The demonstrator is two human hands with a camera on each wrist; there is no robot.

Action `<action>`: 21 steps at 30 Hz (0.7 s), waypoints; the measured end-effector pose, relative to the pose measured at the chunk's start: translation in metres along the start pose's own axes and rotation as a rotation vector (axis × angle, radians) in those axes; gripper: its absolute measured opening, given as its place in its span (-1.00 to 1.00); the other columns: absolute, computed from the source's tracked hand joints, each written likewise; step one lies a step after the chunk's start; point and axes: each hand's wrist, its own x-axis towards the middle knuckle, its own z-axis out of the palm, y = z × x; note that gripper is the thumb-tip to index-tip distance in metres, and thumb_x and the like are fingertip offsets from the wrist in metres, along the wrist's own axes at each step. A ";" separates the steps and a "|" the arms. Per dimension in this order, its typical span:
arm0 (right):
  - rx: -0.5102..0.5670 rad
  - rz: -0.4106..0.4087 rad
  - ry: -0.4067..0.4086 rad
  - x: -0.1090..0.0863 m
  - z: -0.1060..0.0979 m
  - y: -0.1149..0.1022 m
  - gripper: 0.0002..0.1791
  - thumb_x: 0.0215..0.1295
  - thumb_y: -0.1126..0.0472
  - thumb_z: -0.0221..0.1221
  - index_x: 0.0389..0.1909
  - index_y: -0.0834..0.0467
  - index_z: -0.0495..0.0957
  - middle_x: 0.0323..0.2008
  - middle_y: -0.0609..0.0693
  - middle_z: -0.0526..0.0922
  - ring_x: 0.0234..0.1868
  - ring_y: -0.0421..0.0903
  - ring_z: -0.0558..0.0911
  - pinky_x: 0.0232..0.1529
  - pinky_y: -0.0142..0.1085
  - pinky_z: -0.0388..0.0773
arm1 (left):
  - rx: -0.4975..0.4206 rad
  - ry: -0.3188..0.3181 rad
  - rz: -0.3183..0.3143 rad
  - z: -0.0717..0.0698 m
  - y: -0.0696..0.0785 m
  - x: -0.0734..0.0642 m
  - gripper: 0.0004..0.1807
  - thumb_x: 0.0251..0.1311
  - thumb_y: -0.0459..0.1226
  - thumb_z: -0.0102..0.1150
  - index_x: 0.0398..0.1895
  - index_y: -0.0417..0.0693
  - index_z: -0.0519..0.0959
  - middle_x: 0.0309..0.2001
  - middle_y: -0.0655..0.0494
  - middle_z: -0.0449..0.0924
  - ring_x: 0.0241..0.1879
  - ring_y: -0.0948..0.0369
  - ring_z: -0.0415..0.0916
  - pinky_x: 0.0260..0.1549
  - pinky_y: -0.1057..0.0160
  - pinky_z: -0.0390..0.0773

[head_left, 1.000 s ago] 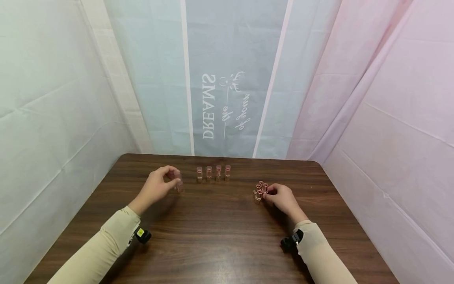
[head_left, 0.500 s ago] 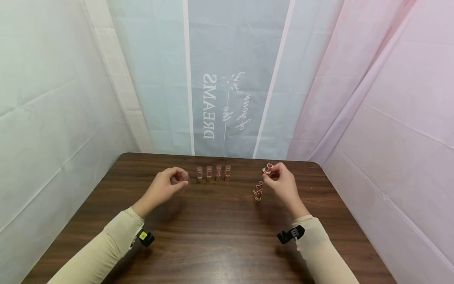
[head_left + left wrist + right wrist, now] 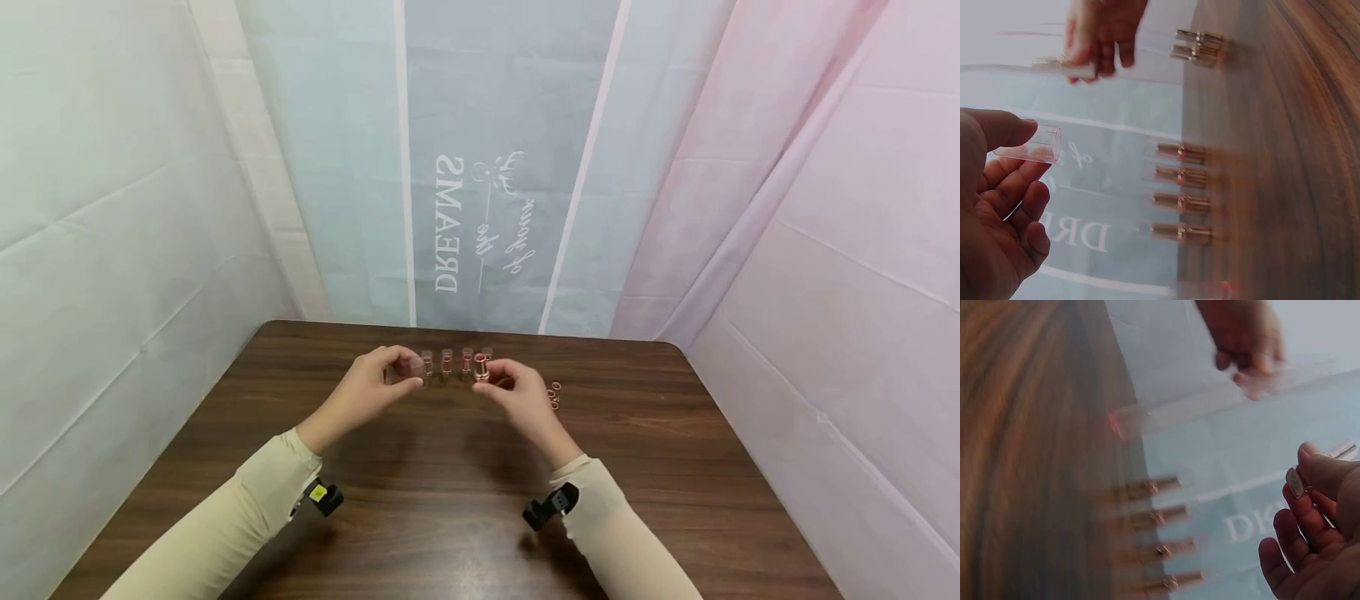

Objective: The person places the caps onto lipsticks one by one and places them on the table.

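My left hand (image 3: pixel 367 385) pinches a clear plastic lipstick cap (image 3: pixel 1047 145) between thumb and fingers, raised above the table. My right hand (image 3: pixel 527 398) grips an uncapped lipstick tube (image 3: pixel 482 369) in shiny rose gold, also held up, its reddish top end facing upward in the head view. Between and behind the hands, several lipsticks (image 3: pixel 447 365) with clear caps stand upright in a row, the rightmost partly hidden by the held tube. Beyond my right hand, a small cluster of uncapped lipsticks (image 3: pixel 555 395) shows, partly covered by that hand.
A dark wood-grain table (image 3: pixel 435 517) lies under everything. Behind it hangs a grey-blue curtain (image 3: pixel 510 108) with white lettering, and pale cloth walls (image 3: pixel 847 333) stand at both sides. A blurred pinkish clear object (image 3: pixel 1125 422) sits on the table left of the row.
My right hand has lifted one lipstick from the right cluster and carried it left to the row. My left hand has raised the clear cap and moved right, bringing both hands closer together.
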 end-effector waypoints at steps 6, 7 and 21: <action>-0.004 0.028 -0.058 -0.004 0.029 0.004 -0.78 0.17 0.13 0.50 -0.21 0.06 0.71 -0.34 -0.11 0.72 -0.34 -0.13 0.64 -0.37 -0.35 0.57 | -0.023 0.002 0.038 -0.006 0.016 0.007 -0.82 0.28 -0.20 0.42 -0.10 0.13 0.65 -0.22 0.21 0.63 -0.24 0.13 0.55 -0.32 0.26 0.51; -0.004 0.026 -0.065 -0.005 0.032 0.005 -0.78 0.16 0.13 0.50 -0.22 0.06 0.70 -0.35 -0.11 0.72 -0.35 -0.13 0.63 -0.37 -0.35 0.57 | -0.031 -0.001 0.038 -0.006 0.018 0.009 -0.82 0.28 -0.19 0.41 -0.09 0.13 0.65 -0.21 0.21 0.63 -0.27 0.14 0.55 -0.34 0.26 0.50; 0.023 0.008 -0.114 -0.012 0.046 -0.004 -0.80 0.18 0.14 0.49 -0.26 0.06 0.68 -0.33 -0.12 0.73 -0.34 -0.15 0.66 -0.35 -0.34 0.61 | -0.088 -0.048 0.062 -0.001 0.035 0.020 -0.73 0.25 -0.14 0.45 -0.02 0.08 0.70 -0.19 0.23 0.68 -0.24 0.22 0.54 -0.43 0.31 0.44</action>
